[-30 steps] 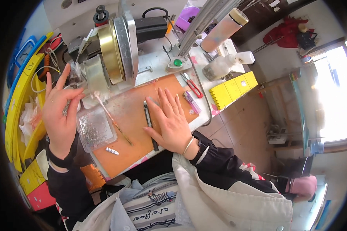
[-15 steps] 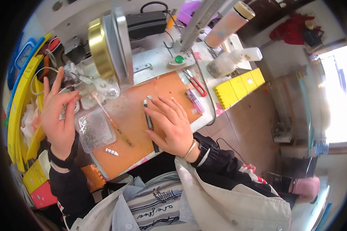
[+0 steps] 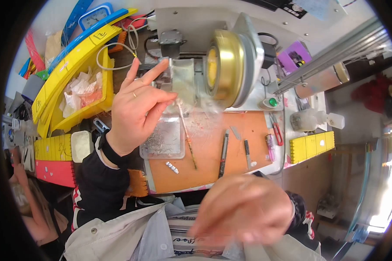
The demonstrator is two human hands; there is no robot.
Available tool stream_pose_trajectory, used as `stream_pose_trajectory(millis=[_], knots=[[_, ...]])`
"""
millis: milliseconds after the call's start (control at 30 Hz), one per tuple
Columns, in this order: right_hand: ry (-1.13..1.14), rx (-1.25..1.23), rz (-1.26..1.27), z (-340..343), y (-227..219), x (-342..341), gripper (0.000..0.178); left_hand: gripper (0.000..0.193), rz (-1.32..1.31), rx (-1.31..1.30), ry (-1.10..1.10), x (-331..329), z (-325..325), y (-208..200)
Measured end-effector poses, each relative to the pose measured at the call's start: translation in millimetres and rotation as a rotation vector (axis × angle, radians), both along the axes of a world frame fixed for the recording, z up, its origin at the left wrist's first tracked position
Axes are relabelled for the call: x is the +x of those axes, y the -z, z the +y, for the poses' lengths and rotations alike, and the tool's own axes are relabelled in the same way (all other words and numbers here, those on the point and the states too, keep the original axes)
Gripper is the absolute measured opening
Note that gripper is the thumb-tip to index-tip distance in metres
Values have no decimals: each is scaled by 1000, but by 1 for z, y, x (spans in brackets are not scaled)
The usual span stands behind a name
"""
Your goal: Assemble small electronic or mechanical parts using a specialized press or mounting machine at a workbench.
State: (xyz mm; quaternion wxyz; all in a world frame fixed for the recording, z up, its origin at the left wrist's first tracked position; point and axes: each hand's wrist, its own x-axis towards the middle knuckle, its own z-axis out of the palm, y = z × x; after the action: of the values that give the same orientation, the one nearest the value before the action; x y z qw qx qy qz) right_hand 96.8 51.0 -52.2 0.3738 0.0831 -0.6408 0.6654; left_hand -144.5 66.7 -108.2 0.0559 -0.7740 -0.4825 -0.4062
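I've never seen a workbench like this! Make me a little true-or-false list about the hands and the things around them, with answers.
1. The left hand is raised, thumb and forefinger close together. True.
2. The right hand lies flat on the orange board. False: it is blurred, in front of the person's body.
3. The clear plastic box holds many small metal pieces. True.
4. The green button is left of the gold-coloured wheel. False: it is to the right.
5. A blue-framed clock shows at the upper left. True.
6. The red-handled scissors lie inside the plastic box. False: they lie to its right.
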Motion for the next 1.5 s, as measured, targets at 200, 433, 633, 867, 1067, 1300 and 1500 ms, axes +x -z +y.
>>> stream_pose_trajectory(millis=[200, 433, 633, 867, 1067, 1300, 1500], knots=[[68, 8, 233, -2, -33, -29, 26, 12, 14, -5, -23, -1, 0, -3], [47, -3, 240, -91, -11, -64, 31, 11, -11, 16, 13, 9, 8, 1], [-61, 62, 249, -86, -35, -46, 36, 8, -16, 16, -13, 0, -1, 1], [-171, 216, 213, -24, -107, -32, 42, 10, -87, 55, 31, 21, -1, -38], [-287, 266, 192, -22, -139, -36, 47, 12, -28, 77, 21, -1, 8, 6], [-198, -215, -157, -31, -103, -19, 72, 10, -89, 102, 97, -11, 10, 25], [-230, -124, -197, -40, -100, -16, 77, 8, -48, 115, 79, -9, 9, 22]])
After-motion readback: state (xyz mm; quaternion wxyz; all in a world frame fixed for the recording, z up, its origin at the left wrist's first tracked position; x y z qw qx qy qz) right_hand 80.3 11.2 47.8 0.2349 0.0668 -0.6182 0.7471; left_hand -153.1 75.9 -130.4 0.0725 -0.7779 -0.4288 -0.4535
